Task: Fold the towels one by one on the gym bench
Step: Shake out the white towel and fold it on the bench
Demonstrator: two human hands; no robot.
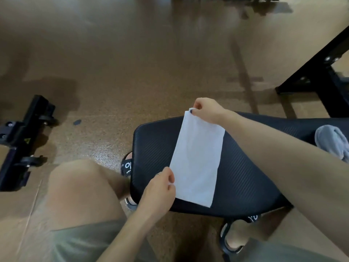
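Mid-fold: left hand [160, 184] and right hand [204, 110] pinch opposite corners of the towel [198, 157] (already halved, apparently) on the bench [154, 148]; next, bring ends together.

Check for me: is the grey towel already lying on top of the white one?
No: the grey towel lies bunched at the bench's right end, apart from the white towel held by both hands.
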